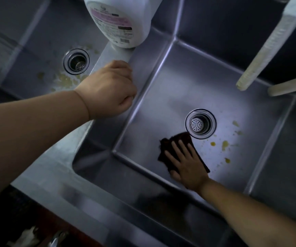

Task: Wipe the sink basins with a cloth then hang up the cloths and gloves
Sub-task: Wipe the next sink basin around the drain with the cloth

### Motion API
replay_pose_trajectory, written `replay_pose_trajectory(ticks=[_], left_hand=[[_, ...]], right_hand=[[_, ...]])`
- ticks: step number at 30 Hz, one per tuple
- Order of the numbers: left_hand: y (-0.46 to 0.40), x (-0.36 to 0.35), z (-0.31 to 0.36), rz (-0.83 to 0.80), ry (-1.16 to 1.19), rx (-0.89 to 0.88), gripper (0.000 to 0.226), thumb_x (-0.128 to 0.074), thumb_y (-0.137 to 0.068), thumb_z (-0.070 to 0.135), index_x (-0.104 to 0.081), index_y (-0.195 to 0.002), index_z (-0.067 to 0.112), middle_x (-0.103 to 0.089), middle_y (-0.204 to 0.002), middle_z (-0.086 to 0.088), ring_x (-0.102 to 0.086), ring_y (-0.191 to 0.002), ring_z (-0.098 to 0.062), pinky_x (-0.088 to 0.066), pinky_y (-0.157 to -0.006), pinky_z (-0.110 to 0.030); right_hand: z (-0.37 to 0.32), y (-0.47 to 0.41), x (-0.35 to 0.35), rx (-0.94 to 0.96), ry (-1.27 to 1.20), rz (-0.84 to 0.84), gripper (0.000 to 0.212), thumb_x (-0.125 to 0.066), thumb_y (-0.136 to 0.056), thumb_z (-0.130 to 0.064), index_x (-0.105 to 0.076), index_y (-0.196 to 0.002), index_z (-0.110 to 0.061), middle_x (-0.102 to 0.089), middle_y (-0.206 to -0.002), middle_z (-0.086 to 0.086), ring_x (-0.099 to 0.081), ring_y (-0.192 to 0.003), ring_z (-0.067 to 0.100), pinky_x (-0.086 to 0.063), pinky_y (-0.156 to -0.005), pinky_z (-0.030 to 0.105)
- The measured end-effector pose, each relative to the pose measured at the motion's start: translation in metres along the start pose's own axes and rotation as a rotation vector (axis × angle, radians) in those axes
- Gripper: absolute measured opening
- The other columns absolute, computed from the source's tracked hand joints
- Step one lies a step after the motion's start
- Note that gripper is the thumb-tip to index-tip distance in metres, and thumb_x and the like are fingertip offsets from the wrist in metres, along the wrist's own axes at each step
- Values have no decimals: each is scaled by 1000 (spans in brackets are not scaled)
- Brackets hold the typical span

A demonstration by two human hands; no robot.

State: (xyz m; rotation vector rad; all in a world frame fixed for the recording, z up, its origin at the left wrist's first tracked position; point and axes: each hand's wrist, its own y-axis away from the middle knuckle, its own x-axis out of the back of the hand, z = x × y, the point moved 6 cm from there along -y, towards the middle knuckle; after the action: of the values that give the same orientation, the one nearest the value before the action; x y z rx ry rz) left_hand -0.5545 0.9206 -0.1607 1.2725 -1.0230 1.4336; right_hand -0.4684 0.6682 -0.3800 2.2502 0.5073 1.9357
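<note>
A steel double sink fills the view. In the right basin my right hand lies flat, fingers spread, pressing a dark brown cloth onto the floor just left of and below the drain. Yellow stains dot the floor to the right of the cloth. My left hand curls over the divider between the basins, gripping its edge. The left basin has its own drain and yellowish residue below it. No gloves are in sight.
A white detergent bottle stands on the divider just beyond my left hand. Two pale board-like things lean over the right basin's far right corner. The sink's front rim runs along the bottom, with a tap handle at the lower left.
</note>
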Motion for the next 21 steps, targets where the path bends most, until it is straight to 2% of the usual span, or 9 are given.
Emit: replay_pose_trajectory(ticks=[5, 7, 10, 13, 17, 21], left_hand=[[1, 1, -1, 6, -2, 4, 25, -44, -77, 15, -62, -62, 7, -63, -64, -9, -58, -74, -31, -38, -99, -37], [0, 2, -1, 1, 8, 2, 23, -46, -77, 14, -63, -62, 8, -64, -63, -8, -58, -73, -31, -38, -99, -36], [-1, 0, -1, 0, 21, -9, 21, -48, -76, 13, -62, -62, 7, -63, -62, -8, -58, -72, -31, -39, -97, -36], [1, 0, -4, 13, 44, -9, 21, -48, -76, 13, -63, -62, 8, -62, -61, -8, -58, -73, -32, -38, -98, -34], [2, -2, -4, 19, 49, -10, 19, -49, -76, 12, -63, -63, 8, -62, -61, -8, -58, -73, -31, -36, -100, -33], [3, -2, -5, 19, 47, -10, 20, -49, -77, 13, -63, -64, 7, -62, -62, -8, -57, -74, -31, -35, -101, -32]], right_hand=[[2, 63, -9, 135, 84, -66, 81, -72, -63, -52, -49, -136, -22, -43, -143, 15, -38, -131, 40, -15, -109, 51], [7, 65, -10, 188, 93, -37, 79, -70, -64, -52, -51, -135, -21, -46, -141, 15, -43, -128, 40, -15, -109, 51], [7, 42, -6, 216, 52, -1, 74, -55, -73, -50, -42, -140, -21, -38, -146, 15, -35, -133, 41, -15, -112, 52], [4, -5, 3, 131, 4, 25, 72, -50, -77, -48, -40, -142, -19, -32, -150, 16, -27, -138, 41, -21, -110, 55], [-8, -82, 25, -42, -26, 62, 74, -44, -78, -48, -37, -144, -17, -31, -150, 18, -25, -139, 40, -16, -114, 56], [-32, -137, 33, -152, -87, 92, 75, -57, -82, -45, -33, -146, -16, -26, -152, 18, -21, -141, 40, -7, -112, 57]])
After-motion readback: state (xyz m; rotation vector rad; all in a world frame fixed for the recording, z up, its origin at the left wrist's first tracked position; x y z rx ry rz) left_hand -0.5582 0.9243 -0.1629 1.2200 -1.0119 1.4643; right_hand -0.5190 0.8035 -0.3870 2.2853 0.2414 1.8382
